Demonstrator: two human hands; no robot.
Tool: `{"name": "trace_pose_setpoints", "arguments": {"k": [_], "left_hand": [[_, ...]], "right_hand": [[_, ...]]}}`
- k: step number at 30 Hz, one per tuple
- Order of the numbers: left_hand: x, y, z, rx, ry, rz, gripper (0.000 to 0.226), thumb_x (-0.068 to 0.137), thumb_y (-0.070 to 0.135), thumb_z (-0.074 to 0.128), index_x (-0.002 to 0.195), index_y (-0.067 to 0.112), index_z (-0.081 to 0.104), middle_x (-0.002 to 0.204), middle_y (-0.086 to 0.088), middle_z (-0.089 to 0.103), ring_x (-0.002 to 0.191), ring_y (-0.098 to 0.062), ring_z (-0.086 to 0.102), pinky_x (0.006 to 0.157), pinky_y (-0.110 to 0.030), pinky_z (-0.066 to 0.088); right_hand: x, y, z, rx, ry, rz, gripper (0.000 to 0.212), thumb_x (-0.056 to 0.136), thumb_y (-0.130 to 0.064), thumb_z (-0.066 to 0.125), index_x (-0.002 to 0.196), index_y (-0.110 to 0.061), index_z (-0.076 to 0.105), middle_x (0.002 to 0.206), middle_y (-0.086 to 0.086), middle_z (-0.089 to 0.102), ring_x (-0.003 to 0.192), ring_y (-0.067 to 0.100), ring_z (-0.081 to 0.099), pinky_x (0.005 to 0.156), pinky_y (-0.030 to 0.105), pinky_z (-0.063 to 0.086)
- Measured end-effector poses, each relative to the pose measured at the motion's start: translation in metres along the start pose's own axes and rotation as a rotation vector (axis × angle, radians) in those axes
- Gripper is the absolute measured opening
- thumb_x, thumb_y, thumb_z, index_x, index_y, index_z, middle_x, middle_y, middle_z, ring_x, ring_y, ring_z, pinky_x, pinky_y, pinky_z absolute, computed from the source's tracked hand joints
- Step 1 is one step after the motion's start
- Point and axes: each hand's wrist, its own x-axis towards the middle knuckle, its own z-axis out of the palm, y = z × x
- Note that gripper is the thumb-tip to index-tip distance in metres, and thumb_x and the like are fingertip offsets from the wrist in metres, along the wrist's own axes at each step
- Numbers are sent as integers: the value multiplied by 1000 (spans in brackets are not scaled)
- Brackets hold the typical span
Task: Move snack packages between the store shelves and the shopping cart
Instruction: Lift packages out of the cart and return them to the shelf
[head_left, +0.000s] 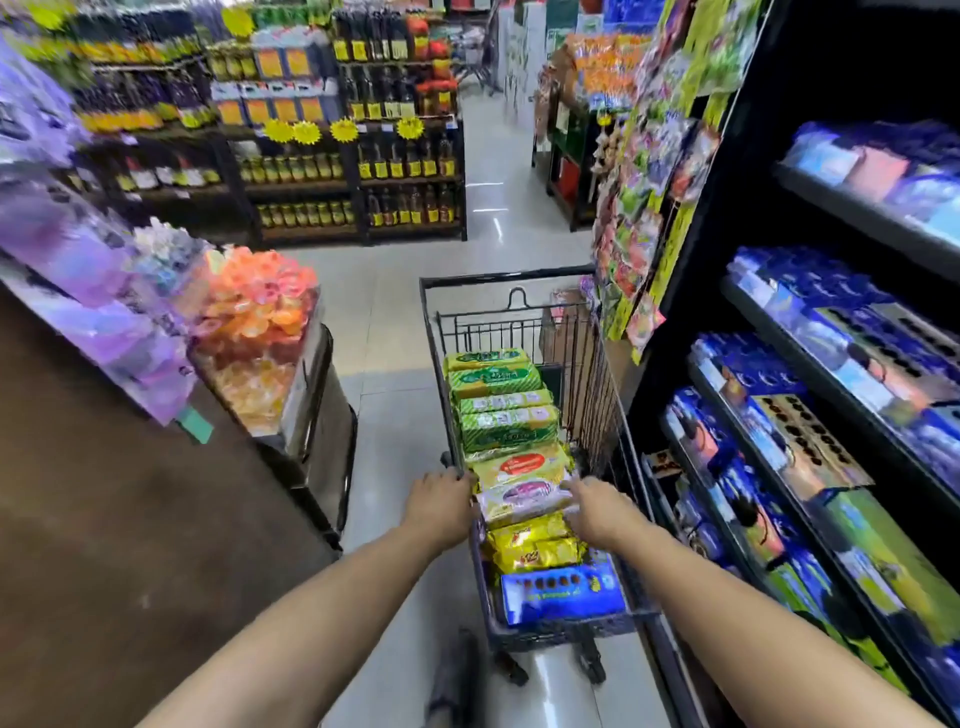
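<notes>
A black wire shopping cart stands in the aisle, filled end to end with snack packages: green ones at the far end, then a yellow one, a pink-and-white package, gold packs and a blue box nearest me. My left hand curls over the cart's left rim beside the pink-and-white package. My right hand reaches inside the cart, its fingers curled over that package's right end. On the right, dark store shelves hold blue snack packages.
Hanging snack bags cover the shelf end just beyond the cart. At the left stand a brown counter and a bin of orange sweets. Shelves of bottles and jars cross the far end. Tiled floor lies between.
</notes>
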Motion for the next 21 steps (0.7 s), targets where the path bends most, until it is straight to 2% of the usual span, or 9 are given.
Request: {"name": "trace_pose_setpoints", "arguments": {"k": [5, 9, 13, 17, 21], "left_hand": [[108, -28, -12, 1, -28, 82, 47, 94, 41, 52, 136, 22, 50, 133, -8, 54, 125, -34, 48, 105, -44, 36], [184, -47, -16, 17, -81, 172, 56, 95, 44, 53, 146, 24, 43, 140, -8, 46, 134, -33, 40, 112, -45, 30], [243, -57, -5, 59, -137, 220, 64, 94, 45, 53, 153, 28, 32, 155, -10, 34, 143, -33, 30, 117, -49, 24], [289, -58, 21, 105, -213, 258, 73, 95, 47, 54, 158, 31, 21, 165, -14, 16, 152, -36, 13, 120, -54, 17], [319, -54, 45, 144, -263, 296, 77, 97, 47, 54, 160, 33, 12, 167, -19, 1, 154, -39, 1, 122, -56, 9]], "right_hand": [[86, -6, -17, 28, -27, 82, 58, 98, -38, 55, 151, -24, 38, 147, 9, 48, 133, 31, 47, 105, 41, 44], [143, -14, -30, 51, -59, 118, 59, 98, -38, 55, 152, -26, 36, 150, 7, 45, 136, 29, 45, 107, 41, 42], [190, -19, -31, 91, -74, 144, 56, 97, -34, 56, 150, -22, 41, 149, 7, 47, 135, 29, 46, 109, 41, 42], [220, -14, -15, 133, -113, 157, 56, 99, -33, 52, 152, -20, 38, 155, 5, 41, 141, 27, 39, 114, 41, 36], [233, -2, 7, 201, -137, 201, 53, 100, -34, 48, 151, -22, 38, 152, 9, 44, 140, 29, 41, 113, 41, 36]]}}
